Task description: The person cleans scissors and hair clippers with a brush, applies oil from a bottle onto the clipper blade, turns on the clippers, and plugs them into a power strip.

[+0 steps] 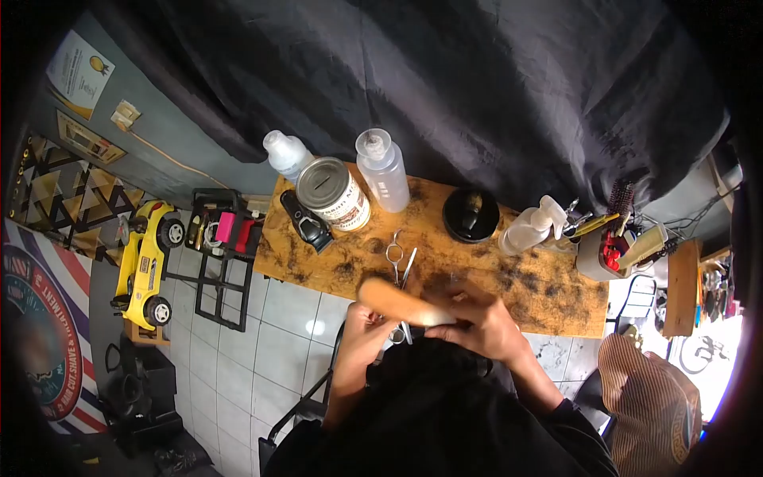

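We hold a long orange-tan object point(393, 301), round-tipped and pale toward its other end, aslant near the wooden table point(318, 266).

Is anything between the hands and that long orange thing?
Nothing visible is. The right hand is at the pale end of the orange thing; the left hand is close by its other end.

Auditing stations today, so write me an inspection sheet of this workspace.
Surface: wooden table, darkly mottled.
Job's things: tan, white-ended item; ringed metal tool beside it.
Clutter: clipper, can, two bottles at the back, black bowl, spray bottle, tool bin.
Hands: right hand grips the white end; left hand at the tan part, grip unclear.
Cables: cord along wall; none seen crossing the table.
Surroundings: dark curtain, tiled floor, yellow toy vehicle.
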Motion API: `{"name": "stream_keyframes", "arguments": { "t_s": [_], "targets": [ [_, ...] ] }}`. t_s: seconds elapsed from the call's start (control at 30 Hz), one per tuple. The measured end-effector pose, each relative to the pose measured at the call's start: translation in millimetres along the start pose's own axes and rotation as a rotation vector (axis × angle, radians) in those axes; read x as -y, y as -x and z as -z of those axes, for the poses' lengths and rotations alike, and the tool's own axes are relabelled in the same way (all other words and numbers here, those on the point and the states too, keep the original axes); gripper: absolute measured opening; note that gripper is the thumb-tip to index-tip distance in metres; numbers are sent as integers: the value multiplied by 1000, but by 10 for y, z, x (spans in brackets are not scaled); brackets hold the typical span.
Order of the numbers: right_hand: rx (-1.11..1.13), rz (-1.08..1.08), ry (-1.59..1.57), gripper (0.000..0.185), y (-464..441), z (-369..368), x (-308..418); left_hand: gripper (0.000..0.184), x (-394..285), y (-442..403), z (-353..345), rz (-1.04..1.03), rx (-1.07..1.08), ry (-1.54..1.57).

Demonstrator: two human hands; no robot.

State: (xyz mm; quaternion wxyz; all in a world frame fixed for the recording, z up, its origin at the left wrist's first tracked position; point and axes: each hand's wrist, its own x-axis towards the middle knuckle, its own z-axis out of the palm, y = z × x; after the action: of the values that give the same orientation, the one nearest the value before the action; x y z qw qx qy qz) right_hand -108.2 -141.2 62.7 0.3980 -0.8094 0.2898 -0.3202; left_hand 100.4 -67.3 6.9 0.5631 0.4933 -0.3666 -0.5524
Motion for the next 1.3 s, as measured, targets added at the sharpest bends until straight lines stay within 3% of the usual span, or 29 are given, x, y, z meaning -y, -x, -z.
{"name": "stream_keyframes", "arguments": {
  "t_s": [0.17,0.27,0.37,0.43,0.5,0.53,0.6,0.77,0.83,0.9,0.93,0.97,1.03,1.07,1.13,1.23,1.3],
  "targets": [
    [-111,-51,186,46,-39,-43,-111,30,-232,42,-106,82,34,6],
    [-363,-133,297,53,-149,16,-125,38,-203,100,-100,134,14,6],
    [-229,-186,143,53,-160,83,13,36,-200,117,-137,96,-53,128],
    [-166,-123,98,52,-118,47,-24,34,-209,91,-128,100,-81,138],
    [76,70,-40,52,-75,35,-55,33,-158,89,-69,107,-106,147],
    [125,39,-35,52,-63,40,-31,34,-68,103,9,56,-94,125],
    [49,10,29,52,-52,0,-169,35,-57,121,19,11,-82,102],
    [-242,-205,225,42,-161,47,-63,42,-141,66,-71,145,-99,99],
    [-250,-214,166,40,-143,74,-39,40,-150,40,-86,144,-96,90],
    [-28,-79,-22,43,-93,103,-69,38,-143,25,-73,142,-93,83],
    [19,72,10,42,-87,102,-110,38,-118,29,-27,50,-46,59],
    [59,26,-36,41,-76,85,-81,37,-82,24,8,-42,2,35],
    [23,6,-6,44,-29,34,-153,36,-109,-17,-29,-47,-25,57],
    [21,-1,-5,44,-24,31,-175,37,-157,-31,-60,45,-43,81],
    [-194,-131,112,45,-58,51,-213,40,-186,-45,-68,162,-39,124],
    [-364,-192,191,44,-143,104,-85,42,-85,-71,-37,137,-10,137],
    [-328,-238,152,42,-129,144,-21,38,-104,-89,-47,136,-17,163]
  ]
}}
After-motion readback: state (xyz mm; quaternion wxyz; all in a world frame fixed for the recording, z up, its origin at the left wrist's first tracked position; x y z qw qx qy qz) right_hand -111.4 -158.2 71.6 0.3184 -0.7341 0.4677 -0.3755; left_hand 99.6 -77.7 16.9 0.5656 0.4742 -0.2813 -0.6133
